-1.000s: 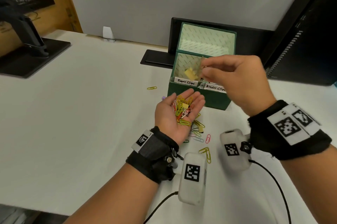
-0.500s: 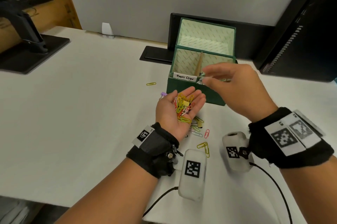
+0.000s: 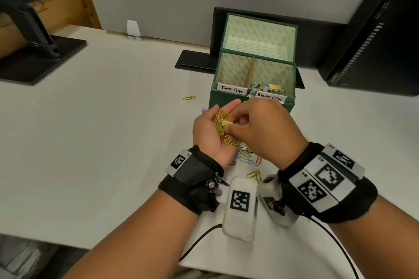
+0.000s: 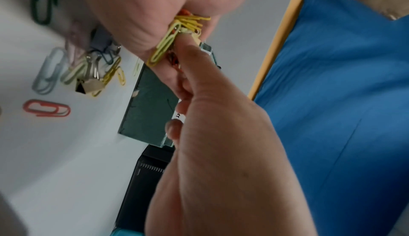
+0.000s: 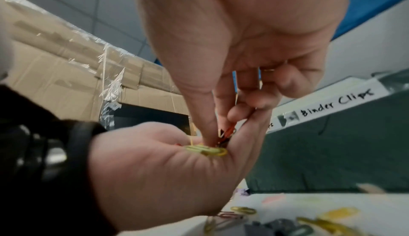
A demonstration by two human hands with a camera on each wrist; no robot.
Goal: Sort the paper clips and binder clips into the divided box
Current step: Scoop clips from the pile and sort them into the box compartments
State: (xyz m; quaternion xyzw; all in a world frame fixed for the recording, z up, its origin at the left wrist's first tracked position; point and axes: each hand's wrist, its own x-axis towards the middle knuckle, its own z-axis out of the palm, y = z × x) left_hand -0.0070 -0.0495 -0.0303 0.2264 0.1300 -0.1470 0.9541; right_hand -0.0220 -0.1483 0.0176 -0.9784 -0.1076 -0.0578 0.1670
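So the white worktop (image 3: pixel 95 133) is the biggest thing going, with the green divided box (image 3: pixel 251 99) sitting open toward its far side, lid up. It's got 2 compartments labelled "Paper Clips" on the left and "Binder Clips" on the right, and a few binder clips (image 3: pixel 271 88) are already lying in the right one. Just in front of the box, the left hand (image 3: pixel 209 135) is palm up, cupped loosely around a bunch of mostly yellow paper clips (image 3: pixel 221 124). The right hand (image 3: pixel 265 129) reaches into that palm, thumb and fingertips pinching a small yellow binder clip (image 3: pixel 227 122). More loose clips (image 3: pixel 248 158) lie on the worktop under both hands, plus 1 stray yellow paper clip (image 3: pixel 189 98) off left.
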